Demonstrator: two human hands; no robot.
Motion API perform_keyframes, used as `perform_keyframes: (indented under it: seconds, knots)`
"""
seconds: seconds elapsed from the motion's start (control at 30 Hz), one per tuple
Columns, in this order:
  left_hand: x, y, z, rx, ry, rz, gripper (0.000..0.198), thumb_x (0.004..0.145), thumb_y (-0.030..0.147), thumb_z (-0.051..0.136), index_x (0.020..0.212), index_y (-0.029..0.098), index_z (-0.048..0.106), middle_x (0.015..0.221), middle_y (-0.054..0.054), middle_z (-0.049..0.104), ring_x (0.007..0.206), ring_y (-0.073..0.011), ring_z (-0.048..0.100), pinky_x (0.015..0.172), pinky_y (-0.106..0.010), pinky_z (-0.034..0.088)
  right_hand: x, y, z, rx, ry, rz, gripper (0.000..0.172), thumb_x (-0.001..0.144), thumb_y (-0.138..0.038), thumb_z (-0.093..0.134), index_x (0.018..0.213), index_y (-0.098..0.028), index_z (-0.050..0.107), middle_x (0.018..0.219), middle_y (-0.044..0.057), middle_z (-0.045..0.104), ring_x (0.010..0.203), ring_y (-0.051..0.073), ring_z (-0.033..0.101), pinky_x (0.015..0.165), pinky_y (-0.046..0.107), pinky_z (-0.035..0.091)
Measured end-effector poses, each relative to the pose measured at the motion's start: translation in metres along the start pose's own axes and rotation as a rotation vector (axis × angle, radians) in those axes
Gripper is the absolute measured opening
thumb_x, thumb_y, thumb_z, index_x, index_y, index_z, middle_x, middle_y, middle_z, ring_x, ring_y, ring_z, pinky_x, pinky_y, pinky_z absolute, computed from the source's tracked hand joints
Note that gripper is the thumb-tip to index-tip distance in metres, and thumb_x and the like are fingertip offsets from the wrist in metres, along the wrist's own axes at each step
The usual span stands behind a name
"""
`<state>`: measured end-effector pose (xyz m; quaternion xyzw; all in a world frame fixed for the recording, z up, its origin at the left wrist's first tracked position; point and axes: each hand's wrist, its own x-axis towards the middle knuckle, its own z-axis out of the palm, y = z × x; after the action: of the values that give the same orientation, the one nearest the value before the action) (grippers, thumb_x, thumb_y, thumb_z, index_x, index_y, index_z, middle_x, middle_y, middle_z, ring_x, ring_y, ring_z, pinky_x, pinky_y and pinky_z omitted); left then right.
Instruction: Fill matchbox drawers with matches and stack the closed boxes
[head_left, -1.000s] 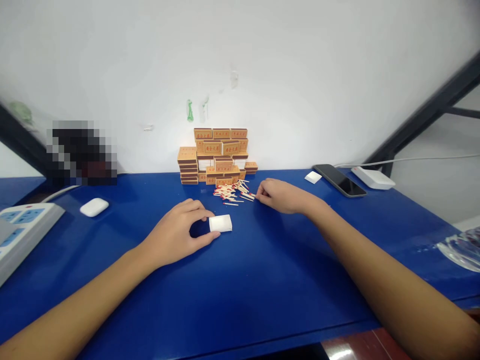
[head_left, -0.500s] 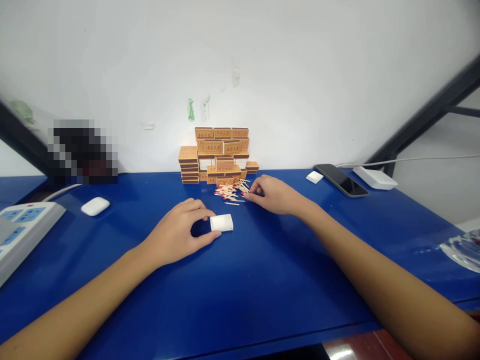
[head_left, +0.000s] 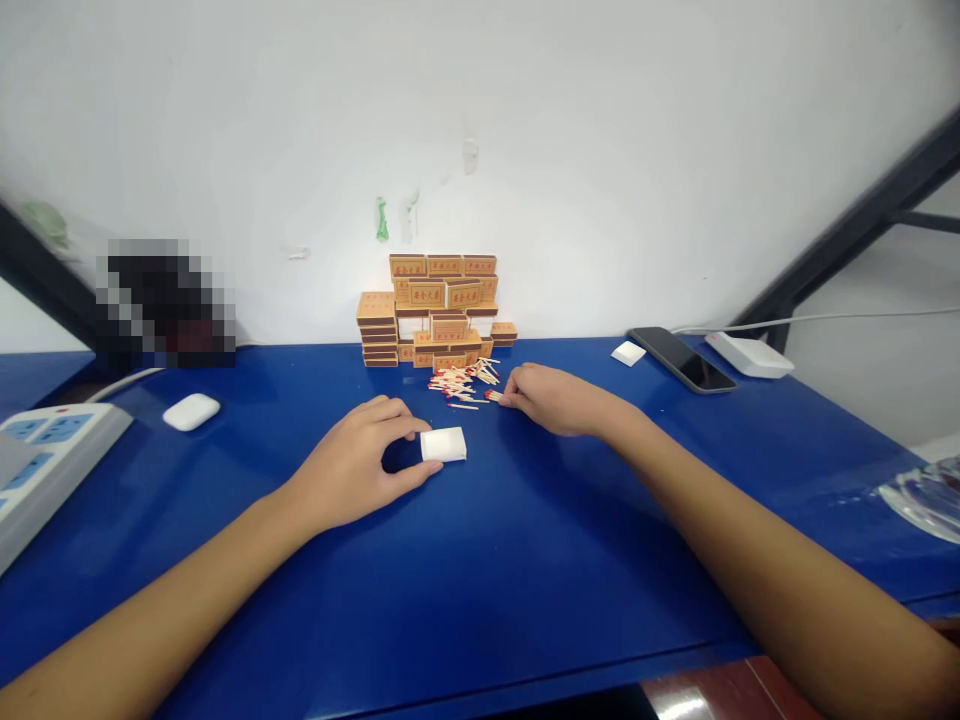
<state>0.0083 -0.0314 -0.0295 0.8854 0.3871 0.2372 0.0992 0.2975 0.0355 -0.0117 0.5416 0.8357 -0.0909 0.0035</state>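
Observation:
Between the thumb and fingers of my left hand is a small white matchbox tray, lying on the blue table. My right hand pinches several matches, their red heads pointing left, just above or on the table; I cannot tell which. A loose pile of red-tipped matches lies to the left of those fingers. One single match rests in front of the pile. Behind it, orange-brown matchboxes are stacked up in a wall shape.
A white power strip and a rounded white case are on the left. To the right lie a small white piece, a black phone and a white box-shaped device near a cable. Clear plastic sits at the right edge.
My right hand has drawn slightly down and away from the pile, with several matches now showing in its pinch. My left hand and the tray have stayed in place.

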Motion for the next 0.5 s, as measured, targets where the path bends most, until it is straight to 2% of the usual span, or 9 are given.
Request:
perform_keyframes:
  seconds: [0.23, 0.5]
  knots:
    - [0.0, 0.0, 0.001, -0.005, 0.005, 0.003, 0.026, 0.097, 0.043, 0.069, 0.111, 0.023, 0.074, 0.102, -0.005, 0.069, 0.093, -0.0231, 0.063, 0.085, -0.039, 0.051, -0.006, -0.008, -0.003, -0.137, -0.018, -0.041, 0.027, 0.109, -0.027, 0.046, 0.102, -0.013, 0.068, 0.111, 0.02, 0.072, 0.101, 0.029, 0.067, 0.084, 0.035, 0.047]
    - [-0.001, -0.001, 0.001, -0.006, 0.004, 0.001, 0.027, 0.097, 0.044, 0.07, 0.112, 0.022, 0.074, 0.102, -0.005, 0.069, 0.094, -0.023, 0.062, 0.086, -0.039, 0.051, -0.01, -0.016, -0.006, -0.252, -0.038, -0.071, 0.037, 0.111, -0.032, 0.04, 0.107, -0.009, 0.07, 0.109, 0.021, 0.073, 0.099, 0.03, 0.069, 0.085, 0.037, 0.047]
